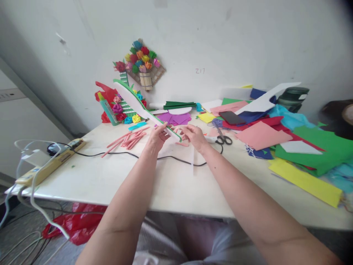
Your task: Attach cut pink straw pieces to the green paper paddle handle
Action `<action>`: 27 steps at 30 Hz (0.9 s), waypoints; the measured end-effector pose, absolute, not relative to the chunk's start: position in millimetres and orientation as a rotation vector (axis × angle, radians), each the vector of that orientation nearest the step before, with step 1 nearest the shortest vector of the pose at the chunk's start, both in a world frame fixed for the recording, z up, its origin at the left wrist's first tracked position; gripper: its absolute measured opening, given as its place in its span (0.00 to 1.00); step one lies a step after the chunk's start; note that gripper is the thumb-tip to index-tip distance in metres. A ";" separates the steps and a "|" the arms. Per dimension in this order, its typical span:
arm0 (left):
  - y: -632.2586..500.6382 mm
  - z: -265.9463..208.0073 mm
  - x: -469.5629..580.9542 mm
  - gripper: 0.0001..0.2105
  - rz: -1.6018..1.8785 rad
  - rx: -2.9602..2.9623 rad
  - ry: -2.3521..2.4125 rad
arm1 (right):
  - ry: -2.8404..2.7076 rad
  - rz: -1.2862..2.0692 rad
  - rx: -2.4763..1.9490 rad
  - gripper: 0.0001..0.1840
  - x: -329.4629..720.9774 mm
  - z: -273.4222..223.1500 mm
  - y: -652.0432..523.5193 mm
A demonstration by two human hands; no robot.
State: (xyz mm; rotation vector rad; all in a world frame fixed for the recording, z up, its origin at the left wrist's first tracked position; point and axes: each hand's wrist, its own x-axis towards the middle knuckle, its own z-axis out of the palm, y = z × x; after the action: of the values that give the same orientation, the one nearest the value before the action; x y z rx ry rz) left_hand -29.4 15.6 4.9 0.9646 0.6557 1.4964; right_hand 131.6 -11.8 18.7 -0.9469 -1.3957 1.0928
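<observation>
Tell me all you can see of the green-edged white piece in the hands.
The white piece is long, thin and flat, perhaps foam or card. Its broad, rounded end points up and away to the left; it narrows toward the hands. Green runs along its upper edge and shows at the lower tip. It slants, held above the table. The left hand grips the narrow part; the right hand is at the lower tip, though whether it touches is unclear.
</observation>
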 end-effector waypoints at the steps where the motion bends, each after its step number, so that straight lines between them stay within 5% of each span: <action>1: 15.2 5.0 -29.6 0.12 1.485 0.968 0.656 | -1.439 1.086 -0.908 0.12 132.5 21.4 -14.2; 9: 11.2 4.9 -29.8 0.11 1.407 1.009 0.637 | -1.613 0.984 -0.817 0.20 135.2 19.2 -13.3; 16: 8.8 6.3 -26.9 0.14 1.375 1.093 0.682 | -1.717 0.926 -0.788 0.15 136.0 16.7 -12.9; 27: 10.0 3.7 -26.3 0.18 1.349 1.151 0.788 | -1.986 0.343 -0.830 0.14 136.5 14.5 -10.3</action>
State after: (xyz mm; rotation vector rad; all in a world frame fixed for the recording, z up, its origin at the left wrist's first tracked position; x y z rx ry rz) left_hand -26.3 10.0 3.7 1.1515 0.7881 1.3494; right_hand 136.5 -10.3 14.5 -0.8296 -1.9861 0.3429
